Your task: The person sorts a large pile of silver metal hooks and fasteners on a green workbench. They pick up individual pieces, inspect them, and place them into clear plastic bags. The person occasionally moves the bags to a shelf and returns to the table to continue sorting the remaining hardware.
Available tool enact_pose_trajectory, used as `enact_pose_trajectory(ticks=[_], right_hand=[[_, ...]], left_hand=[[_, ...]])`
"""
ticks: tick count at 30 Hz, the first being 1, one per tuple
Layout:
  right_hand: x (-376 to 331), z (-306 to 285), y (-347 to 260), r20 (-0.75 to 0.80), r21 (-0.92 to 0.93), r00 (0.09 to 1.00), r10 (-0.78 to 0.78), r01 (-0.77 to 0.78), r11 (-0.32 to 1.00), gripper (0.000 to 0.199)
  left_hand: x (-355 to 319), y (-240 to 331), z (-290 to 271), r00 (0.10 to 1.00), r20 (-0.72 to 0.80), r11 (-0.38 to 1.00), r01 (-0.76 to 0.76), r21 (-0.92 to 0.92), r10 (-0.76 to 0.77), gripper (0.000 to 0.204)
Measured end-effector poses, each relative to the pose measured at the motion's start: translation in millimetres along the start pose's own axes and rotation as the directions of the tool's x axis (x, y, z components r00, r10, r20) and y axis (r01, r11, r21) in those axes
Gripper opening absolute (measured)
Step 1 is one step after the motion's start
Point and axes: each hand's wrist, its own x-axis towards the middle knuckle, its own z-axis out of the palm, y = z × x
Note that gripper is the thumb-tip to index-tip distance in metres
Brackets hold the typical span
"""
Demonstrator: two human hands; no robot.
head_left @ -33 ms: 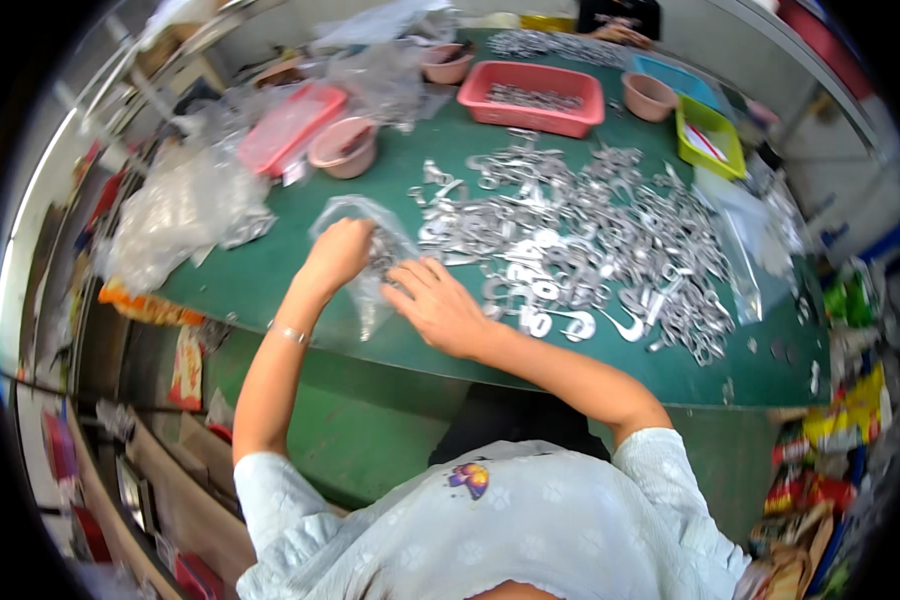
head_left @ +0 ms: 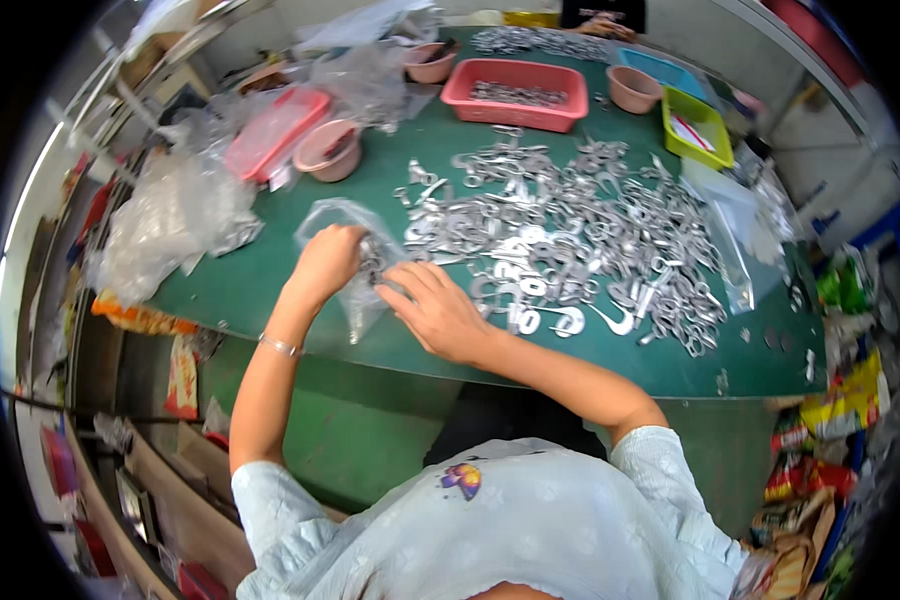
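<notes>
A clear plastic bag (head_left: 355,318) lies near the front left of the green table, with several silver metal pieces (head_left: 372,262) inside. My left hand (head_left: 327,262) is closed on the upper part of this bag, its fingers curled down and partly hidden. On the bag's right side rests my right hand (head_left: 438,312), fingers stretched out and a little apart, the fingertips touching the bag beside the metal pieces. Nothing shows in its grasp. A wide loose pile of small silver metal parts (head_left: 530,250), many ring-shaped or hooked, spreads just right of both hands.
Behind the pile stands a pink tray (head_left: 515,112) holding more metal parts. Pink bowls (head_left: 328,152), a yellow-green basket (head_left: 697,128) and a blue tray (head_left: 662,72) stand around it. Crumpled plastic bags (head_left: 170,215) cover the left side. Another person's hands (head_left: 607,27) are at the far edge.
The whole view has shifted slightly, so the table things sit a little further left and higher. Both hands stay at the bag, with hardly any movement.
</notes>
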Motion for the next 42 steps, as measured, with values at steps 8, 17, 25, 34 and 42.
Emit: enact_pose_trajectory(ticks=[8,17,25,34,42], right_hand=[[-146,-114,81,-0.174,-0.187,0.704,0.688,-0.710,0.679,0.020],[-171,-131,131,-0.108,-0.682,0.669,0.736,-0.588,0.435,0.024],[-178,-144,140,-0.149,-0.264,0.487,0.861,-0.858,0.440,0.020],[-124,-125,83,0.318,0.603,0.282,0.905,-0.797,0.037,0.019],[-18,-52,25,0.641,0.717,0.452,0.620,-0.641,-0.274,0.025]], left_hand=[[-45,80,-1,0.967,-0.254,0.987,-0.011,-0.158,-0.030,0.024],[-78,88,14,0.948,-0.289,0.990,0.142,0.011,-0.133,0.027],[-85,68,14,0.941,-0.337,0.996,-0.059,-0.062,0.035,0.023],[-103,81,15,0.943,-0.332,0.976,-0.077,-0.204,0.006,0.030],[-116,83,17,0.959,-0.283,0.967,-0.056,-0.248,-0.017,0.025]])
